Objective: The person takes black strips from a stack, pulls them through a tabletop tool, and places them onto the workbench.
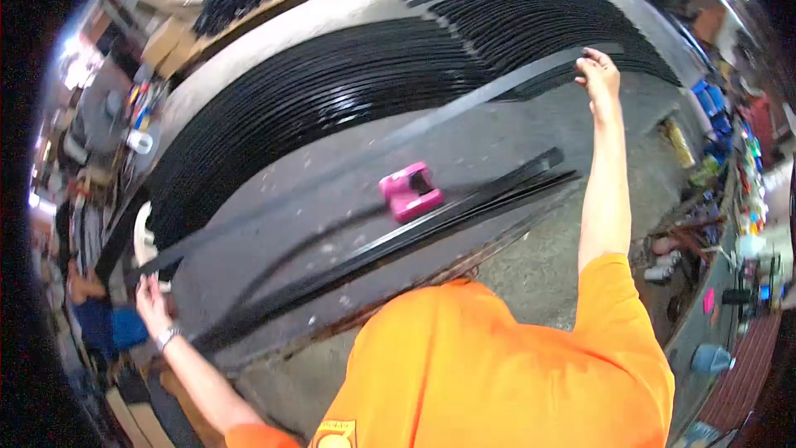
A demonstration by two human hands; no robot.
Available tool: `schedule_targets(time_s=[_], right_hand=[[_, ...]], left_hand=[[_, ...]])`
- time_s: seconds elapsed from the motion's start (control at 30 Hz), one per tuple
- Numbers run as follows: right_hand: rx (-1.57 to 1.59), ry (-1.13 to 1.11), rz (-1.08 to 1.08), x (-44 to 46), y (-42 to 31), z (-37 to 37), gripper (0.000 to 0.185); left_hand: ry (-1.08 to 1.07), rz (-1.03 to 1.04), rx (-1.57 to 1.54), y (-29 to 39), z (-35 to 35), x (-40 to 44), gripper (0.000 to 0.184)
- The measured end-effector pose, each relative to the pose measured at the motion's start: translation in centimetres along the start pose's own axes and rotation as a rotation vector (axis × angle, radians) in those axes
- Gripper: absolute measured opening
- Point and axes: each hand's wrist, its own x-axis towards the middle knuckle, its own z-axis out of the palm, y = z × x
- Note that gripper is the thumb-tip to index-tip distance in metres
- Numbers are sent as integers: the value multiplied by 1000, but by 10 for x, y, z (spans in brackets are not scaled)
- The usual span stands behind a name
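Note:
A long dark strip [497,83] stretches across the table between my two hands, its middle blurred. My left hand [152,305], with a watch on the wrist, pinches the strip's left end. At the upper right my right hand [599,76] has its fingers closed on the strip close to its other end. Below the strip, a pink tape-like object [410,192] sits on the dark tabletop [224,241]. Nearer my body lies a loose bundle of black strips [373,253].
Many black strips [315,83] lie side by side along the table's far side, with a second group [531,21] at the right. A white piece [144,236] is at the left end. Cardboard boxes [170,46] stand beyond. Another person [87,290] is at far left.

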Motion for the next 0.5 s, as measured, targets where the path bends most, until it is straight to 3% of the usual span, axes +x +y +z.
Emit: schedule_targets(time_s=[0.07, 0.13, 0.2, 0.27, 0.33, 0.47, 0.5], right_hand=[[155, -29, 131, -13, 7, 41, 40], [265, -55, 216, -33, 28, 71, 37], [399, -97, 312, -54, 67, 91, 33], [481, -163, 430, -71, 112, 98, 29], [498, -52, 576, -93, 139, 101, 28], [458, 98, 740, -115, 169, 92, 16], [425, 59, 775, -117, 174, 88, 18]], left_hand=[[-122, -276, -418, -83, 12, 12, 29], [-143, -508, -1296, -190, 44, 23, 12], [110, -670, -1523, -207, 65, -4, 16], [330, -781, -1460, -185, 80, -31, 33], [332, -875, -1573, -226, 104, -48, 26], [194, -989, -1331, -237, 111, -58, 27], [74, -969, -1203, -242, 110, -58, 27]])
